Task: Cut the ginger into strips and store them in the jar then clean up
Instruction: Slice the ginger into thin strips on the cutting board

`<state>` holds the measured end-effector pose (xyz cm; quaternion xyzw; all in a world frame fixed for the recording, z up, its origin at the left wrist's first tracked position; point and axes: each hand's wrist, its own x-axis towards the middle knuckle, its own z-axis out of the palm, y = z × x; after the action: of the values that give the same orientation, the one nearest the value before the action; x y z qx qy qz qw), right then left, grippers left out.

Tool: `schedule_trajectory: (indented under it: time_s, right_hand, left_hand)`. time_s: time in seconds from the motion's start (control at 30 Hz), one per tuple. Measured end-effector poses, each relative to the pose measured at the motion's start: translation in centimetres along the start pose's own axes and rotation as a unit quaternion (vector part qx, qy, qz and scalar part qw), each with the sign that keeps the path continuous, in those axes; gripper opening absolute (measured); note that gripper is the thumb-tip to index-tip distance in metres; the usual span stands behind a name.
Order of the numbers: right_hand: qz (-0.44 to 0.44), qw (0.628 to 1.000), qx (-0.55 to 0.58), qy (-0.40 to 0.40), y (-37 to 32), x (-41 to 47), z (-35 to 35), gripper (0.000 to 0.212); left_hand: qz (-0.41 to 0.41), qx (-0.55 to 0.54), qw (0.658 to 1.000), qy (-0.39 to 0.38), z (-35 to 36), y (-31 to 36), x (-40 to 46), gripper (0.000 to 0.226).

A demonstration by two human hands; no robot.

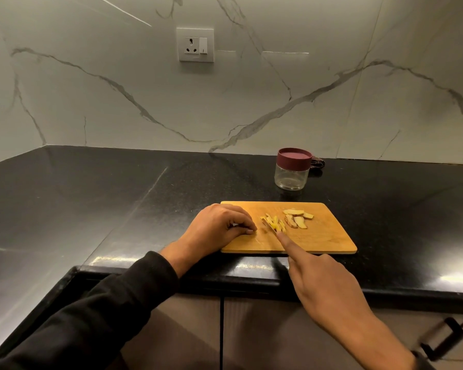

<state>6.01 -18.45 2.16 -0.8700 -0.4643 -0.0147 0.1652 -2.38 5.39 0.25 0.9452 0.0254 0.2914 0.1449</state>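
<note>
The right hand reaches in from the near edge with its forefinger stretched forward along what looks like a knife blade; the handle is hidden under the palm, so the grip itself cannot be made out. The left hand rests on the cutting board, fingers curled under, apparently holding nothing. Between the hands lie yellow ginger strips, and just beyond them a few uncut slices. To cut well, I'd keep the left fingertips tucked back, hold one slice flat, and make thin, even strokes. Further back the jar stands on the counter, its lid on, a cloth behind it.
</note>
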Motion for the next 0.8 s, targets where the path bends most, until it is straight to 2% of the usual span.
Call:
schedule_trajectory:
  time_s: [0.2,0.47,0.63,0.8]
  right_hand:
    - [-0.008,1.0,0.017,-0.017,-0.3,0.3,-0.1,0.056]
    - [-0.042,0.999,0.013,-0.027,-1.2,0.7,0.0,0.056]
    - [-0.02,0.999,-0.029,-0.011,-0.6,1.3,-0.1,0.056]
    - [-0.026,1.0,-0.014,-0.01,-0.7,1.3,-0.2,0.055]
  left_hand:
    - [-0.003,-0.002,1.0,-0.016,0.0,0.0,0.1,0.028]
    - [-0.016,0.001,1.0,0.004,0.0,0.0,0.2,0.015]
    - [-0.021,0.0,1.0,0.005,0.1,-0.1,0.1,0.012]
    - [-0.016,-0.004,1.0,0.005,0.1,-0.1,0.1,0.011]
